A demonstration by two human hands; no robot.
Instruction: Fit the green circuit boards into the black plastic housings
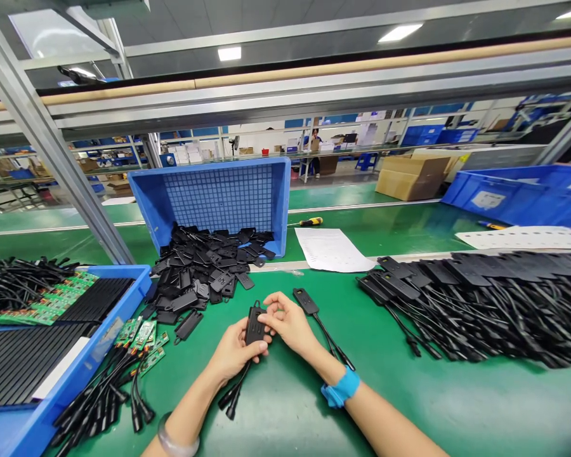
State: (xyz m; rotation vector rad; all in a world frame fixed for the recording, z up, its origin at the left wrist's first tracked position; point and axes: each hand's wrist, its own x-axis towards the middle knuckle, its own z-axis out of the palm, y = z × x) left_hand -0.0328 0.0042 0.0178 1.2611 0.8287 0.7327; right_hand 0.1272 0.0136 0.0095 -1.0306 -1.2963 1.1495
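Observation:
My left hand [233, 352] cradles a black plastic housing [254, 324] upright on the green mat, and its black cable pair [235, 393] trails down toward me. My right hand [288, 320] pinches the housing's right edge with curled fingertips. A second cabled black housing [306, 301] lies just beyond my right hand, apart from it. A heap of loose black housings [200, 273] spills from a tipped blue crate [214, 203] ahead. A blue band [341, 387] circles my right wrist.
On the left, a blue tray [52, 304] holds black strips and green circuit boards, with cabled boards [143, 336] beside it. A stack of cabled housings [476, 304] lies to the right. Farther back are a paper sheet [330, 249], a screwdriver [309, 222] and a blue crate [518, 197].

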